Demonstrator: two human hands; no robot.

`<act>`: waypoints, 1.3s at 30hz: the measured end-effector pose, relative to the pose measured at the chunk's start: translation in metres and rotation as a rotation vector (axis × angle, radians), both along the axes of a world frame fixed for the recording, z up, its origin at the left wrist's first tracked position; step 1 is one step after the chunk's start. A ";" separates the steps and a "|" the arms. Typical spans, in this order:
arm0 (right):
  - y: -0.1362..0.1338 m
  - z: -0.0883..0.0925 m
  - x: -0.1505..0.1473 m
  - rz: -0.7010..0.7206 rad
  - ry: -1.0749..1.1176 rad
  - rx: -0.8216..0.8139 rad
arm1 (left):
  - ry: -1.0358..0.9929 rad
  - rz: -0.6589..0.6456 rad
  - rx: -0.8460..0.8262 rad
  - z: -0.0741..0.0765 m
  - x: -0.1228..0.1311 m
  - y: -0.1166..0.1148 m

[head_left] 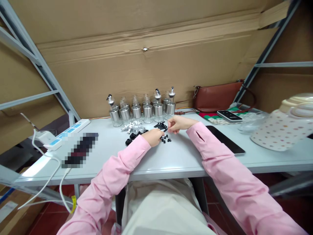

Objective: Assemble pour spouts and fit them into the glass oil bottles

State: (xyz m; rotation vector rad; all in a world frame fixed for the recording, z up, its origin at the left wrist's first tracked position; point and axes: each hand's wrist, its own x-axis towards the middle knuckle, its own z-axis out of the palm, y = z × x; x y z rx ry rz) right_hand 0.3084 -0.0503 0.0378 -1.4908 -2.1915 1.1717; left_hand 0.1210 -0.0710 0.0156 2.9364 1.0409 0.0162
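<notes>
My left hand [154, 137] is closed with the fingers pinched, just above the table; a bit of black shows at its fingertips. Opposite it, my right hand [179, 124] is also pinched, beside some black parts with short prongs [160, 126]. Whatever the fingers hold is too small to name. Several tiny black plugs [165, 138] lie between and below the hands. Partly behind my left hand are round black caps [132, 136], and beyond them a pile of silver pourer spouts [134, 126]. Glass bottles with steel sleeves [148, 111] stand in rows behind; some carry a pourer top [157, 94].
A black tablet [225, 139] lies right of my right forearm. Farther right are a dotted white jug [281, 127], a white handheld device [229, 116] and a brown bag [218, 97]. On the left are a power strip [69, 133] and cables [57, 164]. Cardboard [146, 71] walls the back.
</notes>
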 end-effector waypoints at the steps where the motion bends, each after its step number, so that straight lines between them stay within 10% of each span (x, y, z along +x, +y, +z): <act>1: 0.000 -0.001 0.001 0.010 -0.021 -0.032 | 0.003 -0.012 0.006 -0.002 0.001 0.001; 18: 0.000 -0.002 0.001 0.061 -0.174 -0.231 | -0.117 -0.151 -0.069 -0.002 0.008 0.001; 39: -0.006 -0.003 -0.008 0.200 -0.249 -0.106 | -0.223 -0.112 -0.081 -0.002 0.001 0.000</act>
